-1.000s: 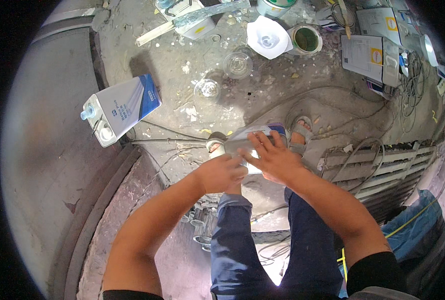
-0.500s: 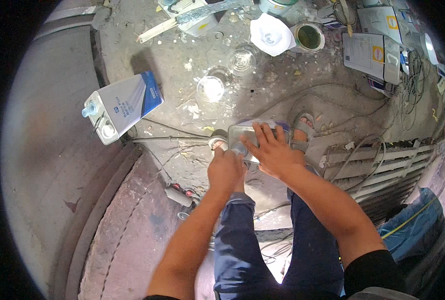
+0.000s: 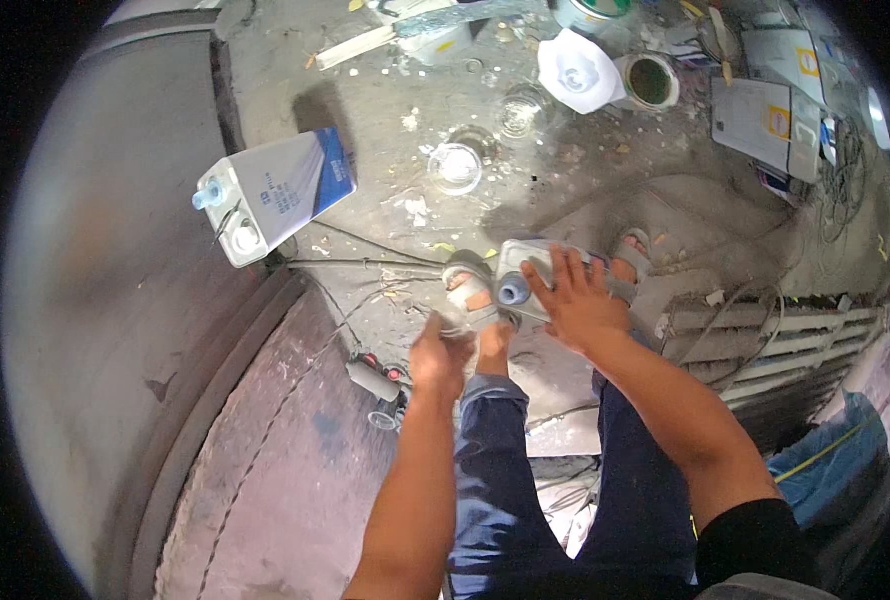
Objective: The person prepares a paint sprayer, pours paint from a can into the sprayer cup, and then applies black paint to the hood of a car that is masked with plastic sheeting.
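Between my sandalled feet stands a rectangular metal can (image 3: 521,257) with a grey-blue round spout (image 3: 513,290) at its near left corner. My right hand (image 3: 580,305) lies across the can's top, fingers spread, covering much of it. To the left of the can, apart from it, is my left hand (image 3: 439,355). Its fingers are closed and somewhat blurred, with a thin pale edge showing by the fingertips; what that is I cannot make out.
A white-and-blue can (image 3: 290,185) with a pale spout lies at the left. Clear cups (image 3: 455,168), a white funnel-like piece (image 3: 577,70) and an open pot (image 3: 651,80) stand farther off. A power tool (image 3: 373,382), cables and slatted wood (image 3: 765,340) are nearby.
My left hand has come away from the can's spout, which now shows uncovered. The right hand stays on the can's top. The whole view has shifted slightly.
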`<state>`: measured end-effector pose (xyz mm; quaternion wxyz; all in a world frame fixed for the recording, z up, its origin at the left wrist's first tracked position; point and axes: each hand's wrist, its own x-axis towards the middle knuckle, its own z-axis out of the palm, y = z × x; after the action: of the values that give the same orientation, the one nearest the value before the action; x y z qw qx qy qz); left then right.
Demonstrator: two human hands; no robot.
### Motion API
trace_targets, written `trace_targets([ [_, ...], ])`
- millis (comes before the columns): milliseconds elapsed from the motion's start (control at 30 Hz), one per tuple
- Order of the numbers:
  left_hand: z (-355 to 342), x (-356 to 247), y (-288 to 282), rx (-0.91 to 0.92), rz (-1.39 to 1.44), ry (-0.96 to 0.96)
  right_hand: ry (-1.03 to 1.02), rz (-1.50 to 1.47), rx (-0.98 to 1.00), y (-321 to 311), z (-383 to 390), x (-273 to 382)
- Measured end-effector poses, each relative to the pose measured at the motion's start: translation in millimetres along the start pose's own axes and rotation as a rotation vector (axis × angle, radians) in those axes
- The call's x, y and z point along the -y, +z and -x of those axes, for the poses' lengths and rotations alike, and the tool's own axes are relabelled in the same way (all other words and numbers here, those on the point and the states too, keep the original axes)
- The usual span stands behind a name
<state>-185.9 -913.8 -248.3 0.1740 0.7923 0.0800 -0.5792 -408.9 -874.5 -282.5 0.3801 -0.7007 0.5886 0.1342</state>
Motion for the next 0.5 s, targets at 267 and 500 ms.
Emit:
trace_targets([
  [267,-14,-163,-86,-0.308,-0.661,1.058,0.181,0.003,-0.026,-18,-1,-18],
  [500,-57,-252,-118,-0.614,-0.812,1.017,0.296,0.058,-0.076,-31,-7,-24],
])
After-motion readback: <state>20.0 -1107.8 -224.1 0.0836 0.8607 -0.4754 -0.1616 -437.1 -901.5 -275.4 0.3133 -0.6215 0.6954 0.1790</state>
